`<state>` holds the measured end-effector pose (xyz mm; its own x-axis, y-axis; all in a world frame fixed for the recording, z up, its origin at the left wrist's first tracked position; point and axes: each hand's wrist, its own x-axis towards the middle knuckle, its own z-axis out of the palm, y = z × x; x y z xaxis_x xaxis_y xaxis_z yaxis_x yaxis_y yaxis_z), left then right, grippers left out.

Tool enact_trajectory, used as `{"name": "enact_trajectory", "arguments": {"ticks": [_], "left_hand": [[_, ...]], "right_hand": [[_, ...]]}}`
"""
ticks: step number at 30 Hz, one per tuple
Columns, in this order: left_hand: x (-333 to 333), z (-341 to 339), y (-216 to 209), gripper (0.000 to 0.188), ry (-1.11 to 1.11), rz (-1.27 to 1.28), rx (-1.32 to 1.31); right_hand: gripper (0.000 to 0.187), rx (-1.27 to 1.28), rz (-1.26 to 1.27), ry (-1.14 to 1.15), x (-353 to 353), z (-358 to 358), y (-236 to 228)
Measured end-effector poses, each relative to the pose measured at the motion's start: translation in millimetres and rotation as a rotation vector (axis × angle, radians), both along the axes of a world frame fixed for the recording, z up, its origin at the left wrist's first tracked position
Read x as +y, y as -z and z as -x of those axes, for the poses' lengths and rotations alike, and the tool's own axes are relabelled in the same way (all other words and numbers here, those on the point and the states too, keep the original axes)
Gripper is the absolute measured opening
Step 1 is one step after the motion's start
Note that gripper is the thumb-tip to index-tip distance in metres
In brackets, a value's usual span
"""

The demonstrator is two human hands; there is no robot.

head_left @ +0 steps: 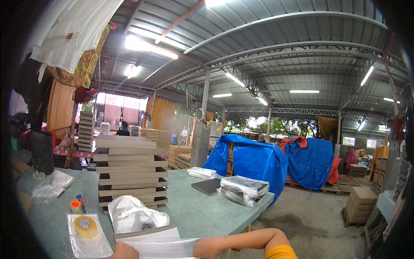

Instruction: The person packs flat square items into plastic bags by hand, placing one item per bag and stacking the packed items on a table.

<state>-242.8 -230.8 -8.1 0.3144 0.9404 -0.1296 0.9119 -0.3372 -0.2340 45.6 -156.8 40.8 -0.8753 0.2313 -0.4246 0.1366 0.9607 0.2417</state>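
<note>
At the near edge of the green table, a small stack of flat white and grey boards (161,234) lies partly inside a clear plastic bag (166,248). My left hand (125,251) is closed on the bag's left side, its lower part cut off by the frame. On the right side, my right hand (206,248) has its fingers curled around the plastic. Just beyond them rests a crumpled white plastic bag (129,212). Flat clear bags (90,247) lie to the left under a roll of yellowish tape (86,226).
Behind rises a tall stack of grey boards (129,169). An orange roll (76,206) and blue-handled tool (81,203) lie left. A dark board (205,186) and plastic-wrapped stack (245,191) sit near the table's right edge. Blue tarpaulins (254,159) cover piles beyond.
</note>
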Motion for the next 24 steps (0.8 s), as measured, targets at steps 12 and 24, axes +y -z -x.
{"name": "enact_trajectory", "arguments": {"ticks": [12, 24], "left_hand": [[-12, 64, 27, 0.054, -0.425, -1.346, -0.873], [-48, 0, -14, 0.078, -0.458, -0.528, -0.733]], "right_hand": [[0.045, 0.935, 0.208, 0.312, 35, 7, 46], [0.070, 1.169, 0.267, 0.397, 75, 15, 64]]}}
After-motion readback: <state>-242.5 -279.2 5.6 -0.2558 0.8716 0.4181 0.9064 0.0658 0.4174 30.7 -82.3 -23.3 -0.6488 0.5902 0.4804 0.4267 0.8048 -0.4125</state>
